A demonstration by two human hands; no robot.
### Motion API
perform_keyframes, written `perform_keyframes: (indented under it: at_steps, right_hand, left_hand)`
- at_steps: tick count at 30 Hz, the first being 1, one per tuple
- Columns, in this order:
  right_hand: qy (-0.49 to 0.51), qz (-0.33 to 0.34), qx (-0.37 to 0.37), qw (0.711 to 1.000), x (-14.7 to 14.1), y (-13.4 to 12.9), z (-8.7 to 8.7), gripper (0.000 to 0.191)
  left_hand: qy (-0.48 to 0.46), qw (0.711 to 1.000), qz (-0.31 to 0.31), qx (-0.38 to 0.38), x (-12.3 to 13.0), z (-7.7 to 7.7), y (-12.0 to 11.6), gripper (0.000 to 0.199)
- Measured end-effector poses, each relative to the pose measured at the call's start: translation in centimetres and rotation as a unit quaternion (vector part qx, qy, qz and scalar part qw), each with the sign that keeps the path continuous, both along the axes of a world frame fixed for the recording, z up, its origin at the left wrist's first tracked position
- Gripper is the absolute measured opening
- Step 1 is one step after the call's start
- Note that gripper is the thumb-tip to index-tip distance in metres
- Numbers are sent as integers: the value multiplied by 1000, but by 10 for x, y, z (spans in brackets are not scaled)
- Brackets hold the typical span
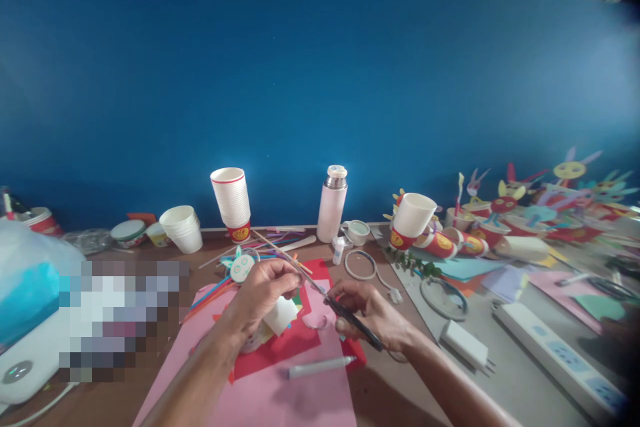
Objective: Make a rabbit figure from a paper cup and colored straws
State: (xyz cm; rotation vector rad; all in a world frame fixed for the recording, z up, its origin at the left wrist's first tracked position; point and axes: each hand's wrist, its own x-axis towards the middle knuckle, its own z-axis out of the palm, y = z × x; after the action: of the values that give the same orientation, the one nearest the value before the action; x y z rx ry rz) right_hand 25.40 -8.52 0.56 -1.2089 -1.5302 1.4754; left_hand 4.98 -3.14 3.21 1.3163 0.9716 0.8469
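My right hand (367,313) is closed around the black handle of what look like scissors (356,325), seen nearly edge-on. Their thin grey blade points up and left toward my left hand (273,283). The left thumb and fingers are pinched together beside the blade; whatever is between them is too small to make out. A thin tan stick (273,247) shows beyond those fingers. Below lies pink paper (200,373) with red paper (280,357) on top. A white piece (281,315) sits under my left hand, and a capped white marker (320,367) lies nearer me.
Stacked paper cups (230,200) and a pale thermos (331,210) stand by the blue partition (300,93). A rabbit-faced cutout (241,268) lies among pipe cleaners. At right are decorated cups (493,230), a charger (465,345) and a power strip (555,353). A plastic bag (30,280) sits left.
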Motion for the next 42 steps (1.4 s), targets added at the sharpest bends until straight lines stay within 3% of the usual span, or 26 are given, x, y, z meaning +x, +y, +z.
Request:
perform_keyframes:
  at_steps: [13, 18, 21, 25, 30, 37, 42]
  right_hand:
    - [-80, -2, 8, 997, 5, 2, 3, 27]
    - [-42, 20, 9, 999, 14, 9, 1, 31]
    - [-77, 5, 46, 996, 21, 12, 1, 33]
    - [-220, -3, 131, 967, 30, 8, 4, 37]
    - [-381, -53, 153, 910, 35, -2, -1, 41]
    - [-467, -138, 151, 860, 36, -21, -32, 33]
    - [-529, -139, 175, 819, 34, -30, -46, 27]
  left_hand:
    - [4, 1000, -6, -17, 0, 5, 0, 7]
    - [11, 1000, -8, -18, -2, 5, 1, 12]
    - [14, 1000, -9, -6, -4, 5, 2, 15]
    - [14, 1000, -9, 15, -6, 5, 4, 17]
    - [3, 1000, -1, 24, -6, 6, 4, 19]
    - [-54, 998, 19, -9, -5, 9, 2, 22]
    - [-78, 996, 35, -13, -3, 3, 0, 21]
